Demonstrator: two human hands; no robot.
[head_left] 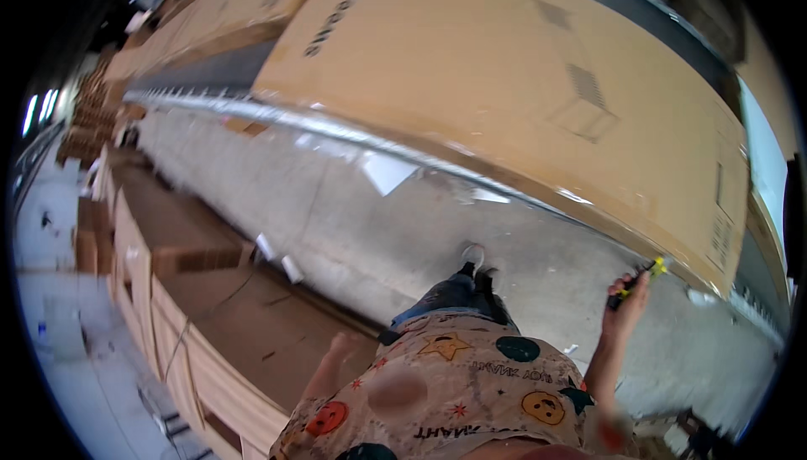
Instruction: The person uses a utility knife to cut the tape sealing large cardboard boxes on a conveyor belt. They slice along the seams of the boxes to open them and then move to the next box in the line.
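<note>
My right hand point(626, 296) is closed around a black-and-yellow box cutter point(640, 282). The cutter's yellow front end is at the near lower edge of a large flat cardboard box point(471, 65), close to its right corner. The box has dark print, a line drawing and shiny clear tape along its edges. Down at my left side hangs my left hand point(341, 347), away from the box, near a brown board surface. It looks blurred, and its fingers do not show clearly.
The box lies on a conveyor with a metal side rail point(336, 128); another carton point(210, 19) sits farther left on it. White scraps point(388, 173) litter the concrete floor. A wooden-framed bin point(181, 325) with brown cardboard stands at left, stacked cardboard point(84, 115) beyond it.
</note>
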